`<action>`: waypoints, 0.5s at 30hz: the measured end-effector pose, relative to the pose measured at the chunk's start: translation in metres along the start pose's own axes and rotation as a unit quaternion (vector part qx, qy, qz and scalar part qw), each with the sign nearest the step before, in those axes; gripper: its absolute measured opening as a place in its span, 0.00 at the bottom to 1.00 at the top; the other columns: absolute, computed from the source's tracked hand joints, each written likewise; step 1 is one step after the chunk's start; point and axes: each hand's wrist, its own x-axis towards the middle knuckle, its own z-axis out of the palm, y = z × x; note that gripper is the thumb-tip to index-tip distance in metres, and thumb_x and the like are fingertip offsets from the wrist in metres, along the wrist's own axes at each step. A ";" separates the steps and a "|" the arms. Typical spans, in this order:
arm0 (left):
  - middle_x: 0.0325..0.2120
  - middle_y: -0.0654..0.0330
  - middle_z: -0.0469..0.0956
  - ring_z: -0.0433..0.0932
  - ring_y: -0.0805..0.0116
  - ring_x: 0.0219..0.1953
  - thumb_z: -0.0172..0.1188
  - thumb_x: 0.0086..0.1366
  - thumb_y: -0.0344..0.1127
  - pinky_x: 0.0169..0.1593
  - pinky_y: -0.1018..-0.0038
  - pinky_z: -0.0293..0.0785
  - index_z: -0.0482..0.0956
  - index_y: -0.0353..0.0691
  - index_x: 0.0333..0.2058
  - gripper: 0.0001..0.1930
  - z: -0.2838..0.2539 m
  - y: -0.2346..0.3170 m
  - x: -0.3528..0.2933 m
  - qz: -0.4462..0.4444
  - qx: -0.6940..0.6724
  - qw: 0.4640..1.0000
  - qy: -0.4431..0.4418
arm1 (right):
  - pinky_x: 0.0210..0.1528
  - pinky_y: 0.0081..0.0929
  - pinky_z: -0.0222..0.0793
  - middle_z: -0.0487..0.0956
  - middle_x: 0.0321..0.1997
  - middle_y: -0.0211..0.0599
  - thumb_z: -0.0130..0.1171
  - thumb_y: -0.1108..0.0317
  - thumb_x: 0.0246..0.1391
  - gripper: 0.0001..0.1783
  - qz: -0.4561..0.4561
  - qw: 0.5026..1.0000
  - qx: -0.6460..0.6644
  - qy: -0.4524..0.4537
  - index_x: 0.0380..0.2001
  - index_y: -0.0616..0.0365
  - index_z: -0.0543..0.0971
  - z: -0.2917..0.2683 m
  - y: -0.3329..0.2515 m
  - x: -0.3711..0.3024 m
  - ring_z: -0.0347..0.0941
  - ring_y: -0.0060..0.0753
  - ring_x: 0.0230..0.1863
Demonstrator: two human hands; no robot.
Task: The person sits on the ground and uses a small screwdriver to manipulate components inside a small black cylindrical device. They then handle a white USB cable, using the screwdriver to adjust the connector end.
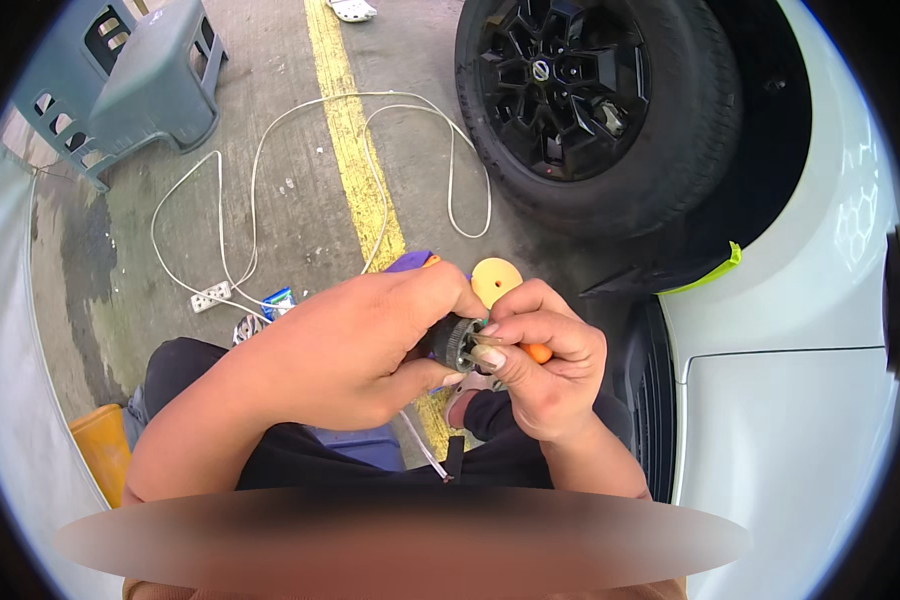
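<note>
My left hand (370,340) is closed around a black round part (457,345) with a ridged rim, held over my lap. My right hand (550,360) meets it from the right, thumb and fingertips pinched at its open face. What the right fingertips hold is too small and covered to make out. Just beyond my hands is a pale yellow disc (496,280) with a small hole in its middle. A purple piece (412,261) shows past my left hand. Something orange (538,353) peeks out beside my right fingers, its kind hidden.
A car's black wheel (565,85) and its white body (800,430) stand close on the right. White cable (255,190) loops over the concrete to a power strip (211,297), near a small blue packet (279,303). Grey plastic stools (140,80) stand far left.
</note>
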 end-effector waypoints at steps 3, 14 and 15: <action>0.35 0.51 0.75 0.78 0.48 0.37 0.67 0.55 0.26 0.40 0.60 0.73 0.71 0.37 0.48 0.22 -0.007 0.000 -0.004 0.008 0.035 0.999 0.001 | 0.40 0.21 0.71 0.79 0.38 0.38 0.69 0.82 0.50 0.07 0.029 0.995 0.085 0.036 0.34 0.64 0.83 0.014 0.009 0.002 0.75 0.23 0.36; 0.32 0.51 0.77 0.79 0.50 0.34 0.67 0.58 0.28 0.36 0.62 0.72 0.70 0.36 0.48 0.20 -0.003 0.000 -0.004 -0.043 -0.010 0.999 -0.013 | 0.31 0.17 0.70 0.80 0.31 0.32 0.69 0.80 0.53 0.05 0.176 0.966 0.183 0.054 0.31 0.64 0.81 0.009 0.002 0.003 0.74 0.17 0.28; 0.32 0.51 0.77 0.80 0.50 0.34 0.67 0.58 0.28 0.36 0.62 0.72 0.70 0.36 0.48 0.20 -0.003 0.000 -0.002 -0.043 -0.041 0.998 -0.009 | 0.30 0.17 0.70 0.80 0.31 0.32 0.69 0.80 0.53 0.05 0.167 0.965 0.193 0.068 0.31 0.64 0.81 0.012 0.003 0.003 0.73 0.17 0.27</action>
